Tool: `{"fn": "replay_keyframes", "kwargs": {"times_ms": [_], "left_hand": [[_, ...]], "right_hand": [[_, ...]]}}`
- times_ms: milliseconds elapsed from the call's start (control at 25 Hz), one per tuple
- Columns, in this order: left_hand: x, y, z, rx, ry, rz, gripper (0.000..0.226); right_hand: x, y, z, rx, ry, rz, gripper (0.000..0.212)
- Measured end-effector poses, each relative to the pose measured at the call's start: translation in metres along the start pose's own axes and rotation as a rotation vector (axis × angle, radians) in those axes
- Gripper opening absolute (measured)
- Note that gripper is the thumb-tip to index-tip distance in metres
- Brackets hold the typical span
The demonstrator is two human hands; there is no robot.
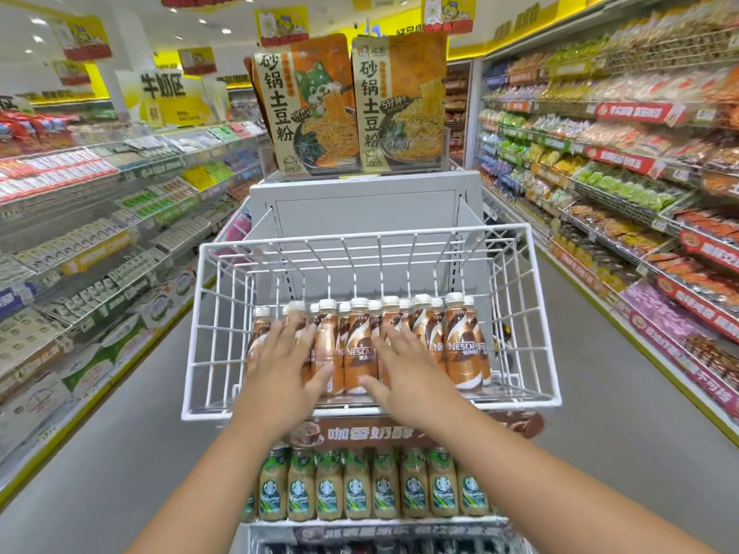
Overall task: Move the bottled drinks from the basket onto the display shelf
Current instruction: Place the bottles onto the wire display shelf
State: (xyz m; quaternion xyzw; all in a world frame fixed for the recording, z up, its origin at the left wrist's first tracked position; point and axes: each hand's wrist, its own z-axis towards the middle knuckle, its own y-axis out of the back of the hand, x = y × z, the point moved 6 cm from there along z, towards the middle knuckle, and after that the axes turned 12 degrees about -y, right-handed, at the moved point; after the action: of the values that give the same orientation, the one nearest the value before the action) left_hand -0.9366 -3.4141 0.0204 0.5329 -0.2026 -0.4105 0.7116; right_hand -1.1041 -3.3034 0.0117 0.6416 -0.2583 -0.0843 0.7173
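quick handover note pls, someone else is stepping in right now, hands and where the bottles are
Left hand: open, fingers spread against the Nescafe bottles.
Right hand: open, laid on the same row.
The bottles stand upright in the white wire basket.
Shelf below holds green-capped bottles.
Done: nothing visibly gripped or lifted.
Left: move the Nescafe bottles to the shelf.

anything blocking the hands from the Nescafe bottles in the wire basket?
Nothing visible. Both the left hand and right hand reach over the white wire basket front rim, fingers spread on the Nescafe bottles. No lid or other item sits between.
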Motion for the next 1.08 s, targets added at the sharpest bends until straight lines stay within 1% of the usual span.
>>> {"fn": "replay_keyframes", "kwargs": {"times_ms": [160,280,440,560,760,920,1080], "left_hand": [[-0.026,0.006,-0.019,0.034,-0.063,0.013,0.075],[-0.042,0.015,-0.031,0.029,-0.152,0.026,0.075],[-0.065,0.018,-0.050,0.046,-0.312,0.004,0.075],[-0.098,0.019,-0.070,0.028,-0.476,-0.073,0.074],[-0.191,0.016,-0.113,0.041,-0.719,-0.220,0.074],[-0.283,0.015,-0.162,0.057,-0.925,-0.298,0.078],[-0.374,0.017,-0.230,0.117,-1.085,-0.372,0.083]], "right_hand": [[-0.010,0.008,-0.033,-0.063,-0.050,-0.002,0.079],[-0.009,0.017,-0.066,-0.130,-0.127,-0.025,0.078],[-0.015,0.029,-0.129,-0.237,-0.301,-0.012,0.076],[-0.028,0.027,-0.192,-0.264,-0.441,-0.019,0.075],[-0.064,0.035,-0.319,-0.268,-0.705,-0.073,0.075],[-0.098,0.044,-0.430,-0.334,-0.924,-0.070,0.076],[-0.124,0.049,-0.551,-0.412,-1.101,-0.059,0.077]]}}
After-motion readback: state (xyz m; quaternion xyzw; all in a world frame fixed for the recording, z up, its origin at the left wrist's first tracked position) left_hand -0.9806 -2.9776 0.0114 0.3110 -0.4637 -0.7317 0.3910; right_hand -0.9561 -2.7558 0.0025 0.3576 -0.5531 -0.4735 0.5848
